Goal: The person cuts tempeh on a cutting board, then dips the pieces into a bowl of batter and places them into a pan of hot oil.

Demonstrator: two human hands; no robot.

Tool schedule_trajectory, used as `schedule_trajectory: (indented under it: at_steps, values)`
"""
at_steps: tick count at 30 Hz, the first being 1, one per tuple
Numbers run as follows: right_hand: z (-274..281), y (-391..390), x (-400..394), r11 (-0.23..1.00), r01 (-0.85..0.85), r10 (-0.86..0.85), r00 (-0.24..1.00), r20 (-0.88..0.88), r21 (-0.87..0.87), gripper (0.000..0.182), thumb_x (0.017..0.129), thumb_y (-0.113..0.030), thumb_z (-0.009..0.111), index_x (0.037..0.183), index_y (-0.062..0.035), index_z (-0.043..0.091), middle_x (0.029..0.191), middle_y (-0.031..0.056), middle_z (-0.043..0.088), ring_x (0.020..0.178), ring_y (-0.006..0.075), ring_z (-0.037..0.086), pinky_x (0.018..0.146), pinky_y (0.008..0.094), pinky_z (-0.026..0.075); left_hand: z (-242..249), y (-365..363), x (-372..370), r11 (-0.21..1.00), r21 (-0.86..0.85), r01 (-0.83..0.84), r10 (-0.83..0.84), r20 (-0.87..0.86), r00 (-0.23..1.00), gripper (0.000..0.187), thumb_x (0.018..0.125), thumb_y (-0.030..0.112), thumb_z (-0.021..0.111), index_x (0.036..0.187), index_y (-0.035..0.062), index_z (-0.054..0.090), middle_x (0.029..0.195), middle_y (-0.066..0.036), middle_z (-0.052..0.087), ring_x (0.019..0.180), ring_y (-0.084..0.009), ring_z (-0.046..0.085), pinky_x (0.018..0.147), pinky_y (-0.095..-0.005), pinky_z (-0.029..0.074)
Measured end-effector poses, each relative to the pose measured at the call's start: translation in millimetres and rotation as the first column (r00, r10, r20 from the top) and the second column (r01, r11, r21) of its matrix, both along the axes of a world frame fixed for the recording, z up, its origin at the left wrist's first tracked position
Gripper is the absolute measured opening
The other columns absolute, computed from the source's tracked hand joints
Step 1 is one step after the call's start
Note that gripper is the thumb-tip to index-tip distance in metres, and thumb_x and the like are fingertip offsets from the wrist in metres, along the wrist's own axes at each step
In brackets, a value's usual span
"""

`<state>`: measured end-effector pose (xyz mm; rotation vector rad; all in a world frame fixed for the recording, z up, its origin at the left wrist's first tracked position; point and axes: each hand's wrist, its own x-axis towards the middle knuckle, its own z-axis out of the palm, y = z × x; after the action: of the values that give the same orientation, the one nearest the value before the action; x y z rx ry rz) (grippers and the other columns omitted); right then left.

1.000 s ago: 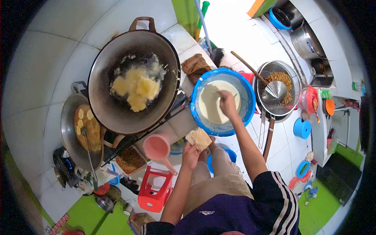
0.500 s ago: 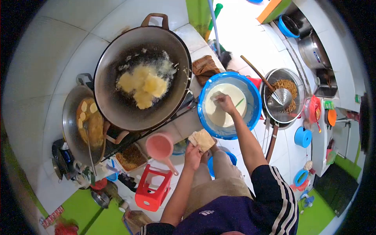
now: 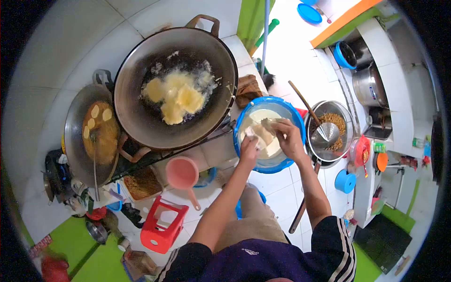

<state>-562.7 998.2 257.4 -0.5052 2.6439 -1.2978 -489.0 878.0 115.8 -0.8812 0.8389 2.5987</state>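
Note:
Above the blue basin (image 3: pixel 238 123) of creamy white batter (image 3: pixel 277 149), my two hands are close together. My left hand (image 3: pixel 249 148) is closed around thin, flat tan slices (image 3: pixel 264 133) with whitish edges, blurred by motion. My right hand (image 3: pixel 289 137) comes in from the right with its fingers curled together, the fingertips pale with batter and right at the slices' far edge; I cannot tell what they pinch. To the left, yellow battered pieces (image 3: pixel 188 98) fry in bubbling oil in a large wok (image 3: pixel 136 113).
A second pan (image 3: pixel 73 136) holds brown liquid, pale pieces and a ladle. A strainer (image 3: pixel 345 145) with brown crumbs and a skimmer (image 3: pixel 326 131) is right of the basin. A pink dipper (image 3: pixel 182 173) and a red stool (image 3: pixel 152 239) are at lower left. A brown cloth (image 3: pixel 248 89) lies beside the wok.
My left hand has carried the slices up from beside the basin to over it. My right hand has lifted from the batter and moved right, to the slices. The view has shifted slightly.

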Motion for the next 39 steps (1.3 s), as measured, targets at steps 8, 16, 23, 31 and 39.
schedule_trajectory:
  at_steps: [8, 16, 23, 31, 39]
  values:
    - [65, -4, -41, 0.996, -0.091, 0.09, 0.992, 0.088, 0.007, 0.032, 0.074, 0.014, 0.053, 0.102, 0.0027, 0.062, 0.102, 0.017, 0.061, 0.093, 0.0287, 0.061, 0.079, 0.0321, 0.047, 65, -17, -31, 0.955, 0.272, -0.117, 0.165, -0.164, 0.972, 0.043, 0.089, 0.003, 0.045, 0.131, 0.0105, 0.044, 0.125, -0.005, 0.053, 0.112, -0.0167, 0.053, 0.095, -0.0333, 0.043]
    - [52, -132, -118, 0.939, -0.343, 0.339, 0.922, -0.189, 0.011, 0.024, 0.077, 0.004, 0.054, 0.099, 0.0008, 0.064, 0.093, 0.0182, 0.06, 0.082, 0.0322, 0.06, 0.075, 0.0367, 0.047, 59, -35, 42, 1.0, 0.008, -0.026, 0.027, -0.175, 0.984, 0.047, 0.084, 0.002, 0.045, 0.131, 0.008, 0.044, 0.122, -0.006, 0.055, 0.109, -0.017, 0.055, 0.092, -0.0319, 0.046]
    - [-56, -213, -186, 0.977, -0.2, 0.213, 0.888, -0.407, 0.073, 0.034, 0.07, 0.001, 0.056, 0.103, 0.002, 0.062, 0.098, 0.0244, 0.061, 0.094, 0.0396, 0.059, 0.087, 0.0406, 0.046, 63, -24, 84, 0.972, -0.221, 0.075, -0.11, -0.149, 0.983, 0.046, 0.091, 0.006, 0.044, 0.137, 0.0029, 0.036, 0.128, -0.011, 0.049, 0.116, -0.0194, 0.052, 0.095, -0.031, 0.046]
    - [6, -78, -68, 0.959, 0.089, -0.042, 0.984, 0.174, -0.27, 0.032, 0.09, -0.018, 0.059, 0.114, 0.0026, 0.059, 0.1, 0.0179, 0.067, 0.096, 0.0218, 0.063, 0.088, 0.033, 0.047, 65, -31, 56, 0.993, -0.052, -0.109, 0.11, 0.011, 0.994, 0.043, 0.084, -0.002, 0.047, 0.126, 0.008, 0.047, 0.114, -0.003, 0.056, 0.098, -0.0126, 0.056, 0.077, -0.024, 0.047]
    - [-105, 2, 15, 0.804, 0.387, 0.126, 0.631, 0.765, -0.452, 0.025, 0.091, -0.018, 0.06, 0.11, -0.0022, 0.062, 0.092, 0.0013, 0.065, 0.081, 0.0078, 0.055, 0.075, 0.0241, 0.044, 45, -25, 24, 0.982, -0.186, -0.003, -0.01, -0.067, 0.998, 0.041, 0.083, 0.002, 0.052, 0.123, 0.0077, 0.048, 0.113, -0.005, 0.059, 0.095, -0.0153, 0.06, 0.074, -0.0235, 0.048]
